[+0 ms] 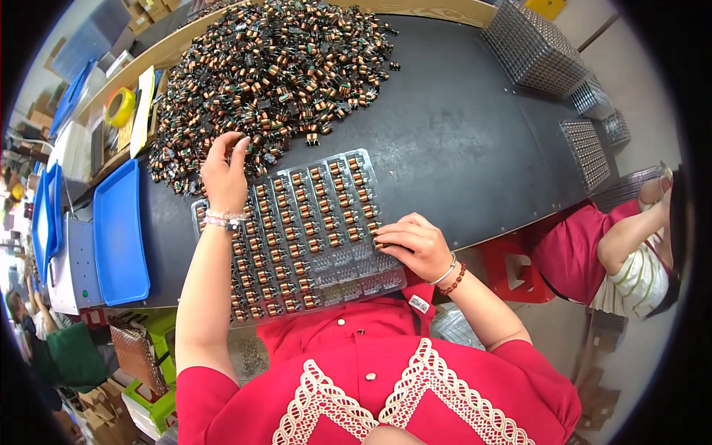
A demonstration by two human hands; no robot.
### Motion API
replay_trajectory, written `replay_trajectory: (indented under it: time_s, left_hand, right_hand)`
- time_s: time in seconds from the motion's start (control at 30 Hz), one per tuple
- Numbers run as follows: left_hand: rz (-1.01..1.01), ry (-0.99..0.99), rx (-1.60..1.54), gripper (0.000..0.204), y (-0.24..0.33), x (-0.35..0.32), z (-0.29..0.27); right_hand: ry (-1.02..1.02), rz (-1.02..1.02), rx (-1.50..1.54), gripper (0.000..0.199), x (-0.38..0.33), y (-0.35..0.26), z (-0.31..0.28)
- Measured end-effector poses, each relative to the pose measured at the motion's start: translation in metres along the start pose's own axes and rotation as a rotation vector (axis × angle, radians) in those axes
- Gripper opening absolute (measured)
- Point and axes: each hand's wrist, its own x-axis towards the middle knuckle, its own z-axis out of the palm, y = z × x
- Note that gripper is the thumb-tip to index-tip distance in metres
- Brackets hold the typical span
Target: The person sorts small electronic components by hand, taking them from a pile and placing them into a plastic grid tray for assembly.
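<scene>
Copper-wound black coils (282, 74) heaped upper left; your left hand (225, 174) at the heap's lower edge, fingers curled, grip can't tell. Centre: clear plastic pocketed tray (348, 274), partly filled. Right of centre: your right hand (417, 246) pinching one coil (379, 242) at tray's edge.

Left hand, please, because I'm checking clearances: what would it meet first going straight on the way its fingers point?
Most likely the heap of copper-wound coils: the left hand points into it, fingertips overlapping its near part in the picture. Whether they already touch is unclear.
</scene>
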Motion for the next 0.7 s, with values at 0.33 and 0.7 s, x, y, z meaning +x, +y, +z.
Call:
replay_trajectory:
  time_s: [0.33, 0.7]
  left_hand:
    - [-0.284, -0.234, -0.477, 0.023, 0.026, -0.033, 0.004]
    - [-0.471, -0.342, -0.615, 0.017, 0.028, -0.047, -0.004]
  right_hand:
    - [-0.006, -0.010, -0.079, 0.017, -0.005, 0.000, 0.000]
    - [-0.082, -0.061, -0.156, 0.023, 0.030, 0.007, -0.011]
